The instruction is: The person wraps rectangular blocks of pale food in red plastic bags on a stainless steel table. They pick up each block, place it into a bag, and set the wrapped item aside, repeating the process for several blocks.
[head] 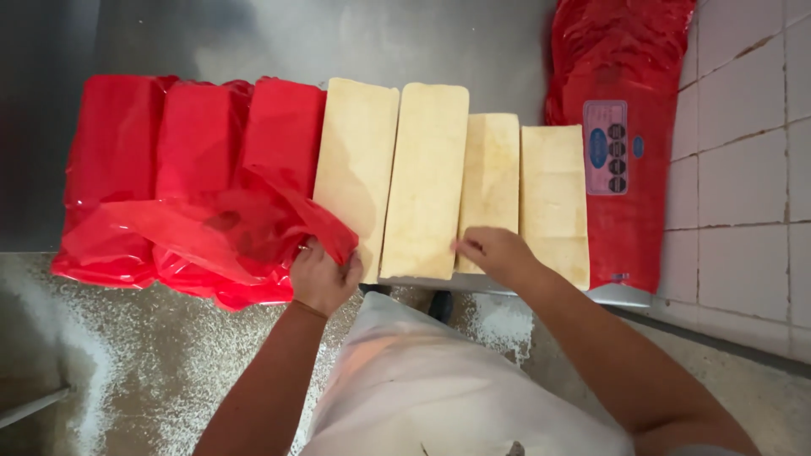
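A steel surface (338, 42) is covered by pale blocks (427, 177), some wrapped in red plastic (203, 228). The plastic is clenched in the left hand (321, 274); a bare block's end is touched by the right hand (494, 252), grip released.

Glossy red plastic wrap (211, 236), matt pale blocks (427, 177), brushed steel table (355, 38)

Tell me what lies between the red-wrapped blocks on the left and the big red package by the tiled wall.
Head view: four bare pale blocks lie side by side on the steel table, between them.
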